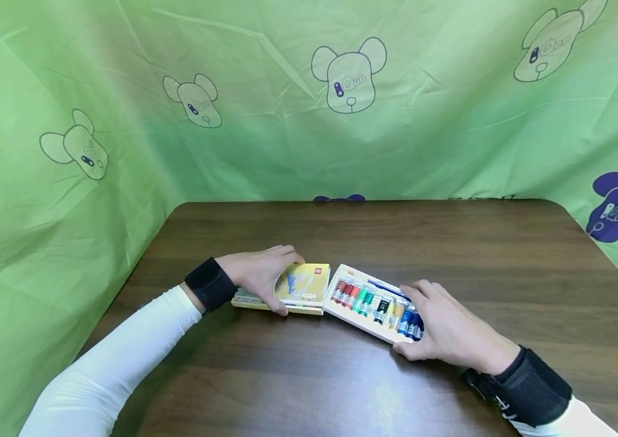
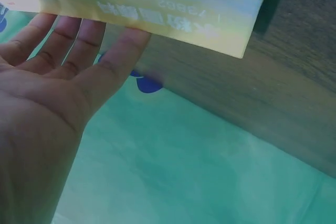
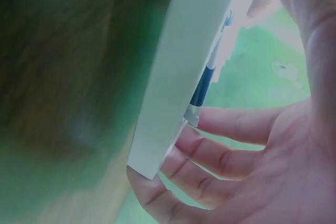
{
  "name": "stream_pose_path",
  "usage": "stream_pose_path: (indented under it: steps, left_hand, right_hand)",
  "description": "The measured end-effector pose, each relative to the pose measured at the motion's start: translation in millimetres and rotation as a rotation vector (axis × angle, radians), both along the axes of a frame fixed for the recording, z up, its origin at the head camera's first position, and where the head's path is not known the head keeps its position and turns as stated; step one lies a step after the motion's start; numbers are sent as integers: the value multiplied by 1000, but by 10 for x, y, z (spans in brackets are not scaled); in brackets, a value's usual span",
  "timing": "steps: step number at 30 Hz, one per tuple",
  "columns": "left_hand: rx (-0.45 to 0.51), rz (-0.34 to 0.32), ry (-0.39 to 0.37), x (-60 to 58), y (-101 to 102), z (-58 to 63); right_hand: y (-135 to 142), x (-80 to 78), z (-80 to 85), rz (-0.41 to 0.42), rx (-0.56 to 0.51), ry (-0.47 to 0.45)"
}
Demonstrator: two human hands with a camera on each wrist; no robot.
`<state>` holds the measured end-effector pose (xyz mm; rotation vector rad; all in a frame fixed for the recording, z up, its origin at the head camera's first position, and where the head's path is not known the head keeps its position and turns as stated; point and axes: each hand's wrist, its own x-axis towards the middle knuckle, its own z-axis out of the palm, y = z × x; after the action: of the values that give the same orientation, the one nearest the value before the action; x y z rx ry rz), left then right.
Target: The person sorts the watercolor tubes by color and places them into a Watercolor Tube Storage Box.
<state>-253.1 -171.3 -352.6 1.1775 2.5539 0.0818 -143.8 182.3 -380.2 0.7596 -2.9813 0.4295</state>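
A flat yellow paint box [image 1: 309,285] with a printed lid is near the middle of the table. Across its left part lies my left hand [image 1: 262,276], thumb on the near edge and fingers on the far edge; in the left wrist view the fingertips meet the box's side [image 2: 173,19]. Angled against the box's right end is a white tray [image 1: 360,318] of small paint tubes [image 1: 366,302] in several colours, with a blue-handled paintbrush [image 1: 387,289] along its far side. My right hand [image 1: 445,325] grips the tray's right end; the right wrist view shows fingers curled round its white wall [image 3: 168,82].
The brown wooden table [image 1: 287,376] has rounded far corners. Behind and beside it hangs a green cloth [image 1: 265,152] printed with mouse-like heads. A black band [image 1: 211,285] wraps the left wrist and another black band [image 1: 532,388] the right.
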Motion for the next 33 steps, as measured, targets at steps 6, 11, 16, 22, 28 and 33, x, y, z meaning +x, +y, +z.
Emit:
stream_pose_path:
  steps: [6, 11, 16, 22, 28, 33]
  left_hand:
    - [5, -1, -1, -10, 0, 6]
    - [9, -15, -7, 3, 14, 6]
    - [20, -32, 1, 26, 27, -2]
    - [10, -39, 30, 38, 44, -2]
    - [-2, -36, 32, 39, 50, -6]
    - [-17, -41, 18, 60, 83, -4]
  right_hand:
    - [0, 4, -11, 16, -6, 8]
    - [7, 6, -16, 37, 12, 18]
    - [11, -2, -26, 51, 28, 45]
    - [21, -26, -30, 68, 20, 78]
    - [36, -43, -28, 86, 19, 63]
    - [49, -53, -46, 101, -17, 13]
